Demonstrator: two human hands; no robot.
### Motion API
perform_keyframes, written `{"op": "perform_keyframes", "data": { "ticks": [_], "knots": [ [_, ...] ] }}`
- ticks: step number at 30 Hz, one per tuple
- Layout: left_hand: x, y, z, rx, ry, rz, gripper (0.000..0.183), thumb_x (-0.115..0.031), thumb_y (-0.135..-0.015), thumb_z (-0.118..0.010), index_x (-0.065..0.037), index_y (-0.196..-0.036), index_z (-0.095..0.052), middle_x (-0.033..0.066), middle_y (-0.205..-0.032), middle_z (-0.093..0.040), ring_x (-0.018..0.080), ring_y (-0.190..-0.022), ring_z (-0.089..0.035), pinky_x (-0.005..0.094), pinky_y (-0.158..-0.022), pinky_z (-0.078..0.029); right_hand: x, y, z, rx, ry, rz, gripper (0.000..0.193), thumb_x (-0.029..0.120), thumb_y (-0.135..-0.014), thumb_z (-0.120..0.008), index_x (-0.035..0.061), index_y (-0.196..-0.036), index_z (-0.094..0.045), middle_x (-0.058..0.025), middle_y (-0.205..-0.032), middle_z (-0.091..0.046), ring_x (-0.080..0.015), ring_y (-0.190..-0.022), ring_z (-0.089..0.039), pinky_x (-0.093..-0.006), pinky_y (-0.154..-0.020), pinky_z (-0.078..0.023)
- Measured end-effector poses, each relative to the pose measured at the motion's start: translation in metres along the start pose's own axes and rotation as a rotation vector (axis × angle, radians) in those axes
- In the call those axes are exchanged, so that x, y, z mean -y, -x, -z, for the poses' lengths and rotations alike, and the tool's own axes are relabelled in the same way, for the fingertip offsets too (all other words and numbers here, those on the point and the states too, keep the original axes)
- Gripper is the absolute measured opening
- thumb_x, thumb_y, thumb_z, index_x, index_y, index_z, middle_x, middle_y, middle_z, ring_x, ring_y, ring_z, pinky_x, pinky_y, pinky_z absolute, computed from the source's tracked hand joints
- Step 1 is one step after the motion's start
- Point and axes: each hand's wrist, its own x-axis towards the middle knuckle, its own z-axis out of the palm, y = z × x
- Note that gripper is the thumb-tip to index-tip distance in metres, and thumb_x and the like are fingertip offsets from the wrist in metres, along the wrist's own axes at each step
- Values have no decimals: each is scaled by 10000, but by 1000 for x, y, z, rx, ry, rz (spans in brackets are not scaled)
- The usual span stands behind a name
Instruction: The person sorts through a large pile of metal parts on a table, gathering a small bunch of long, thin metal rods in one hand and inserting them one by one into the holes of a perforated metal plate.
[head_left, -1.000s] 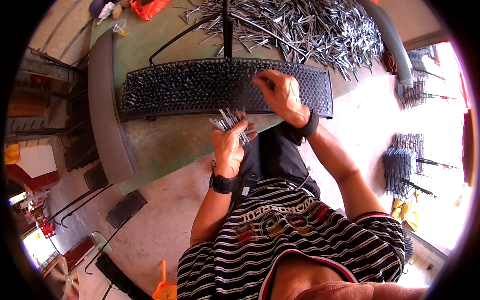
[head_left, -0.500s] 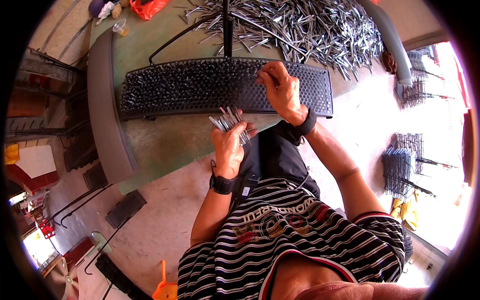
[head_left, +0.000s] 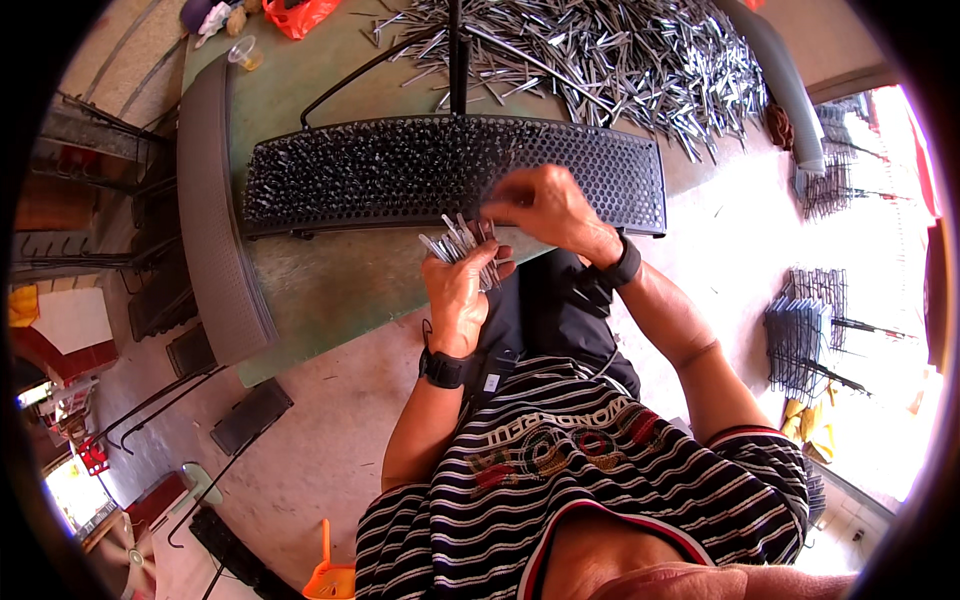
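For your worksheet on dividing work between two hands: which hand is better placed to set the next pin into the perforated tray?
Probably the right hand: it hovers over the perforated tray, while the left hand grips the bundle of metal pins.

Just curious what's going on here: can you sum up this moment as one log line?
left hand: holds bundle of metal pins | right hand: at the bundle, over black perforated tray | loose pins pile beyond

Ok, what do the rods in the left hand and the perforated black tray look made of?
The rods held in the left hand look like bare metal: thin, silvery, glinting like the loose pile behind. The perforated black tray is matt and dark with even round holes; painted metal or plastic, hard to tell.
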Motion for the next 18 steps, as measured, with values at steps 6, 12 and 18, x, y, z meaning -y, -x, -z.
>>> {"op": "perform_keyframes", "data": {
  "ticks": [6, 12, 18],
  "knots": [
    [5, -3, 3, 13, -52, 29, 202, 50, -788, -606, -3, -983, -607, 80, -870, -627, 241, -715, -650, 367, -574, -566, 9, -1, 5, -251, -425, -270, 95, 51, -862, -585, -27, -916, -587, -70, -748, -673, -89, -614, -621, -202, -555, -498],
    [8, -6, 9, 19, -24, 31, 219, 45, -789, -594, 1, -1003, -605, 89, -864, -624, 253, -714, -649, 372, -571, -565, -3, -8, -6, -465, -220, -52, 120, 23, -848, -577, 8, -922, -484, -142, -718, -649, -219, -666, -678, -287, -545, -506],
    [3, -1, 4, -26, -30, 18, 182, 64, -772, -597, 9, -945, -591, 82, -810, -625, 217, -646, -643, 342, -525, -547, -12, -11, -10, -405, -125, 7, 116, 28, -848, -578, 18, -922, -489, -155, -717, -637, -292, -667, -663, -326, -549, -502]
  ]
}}
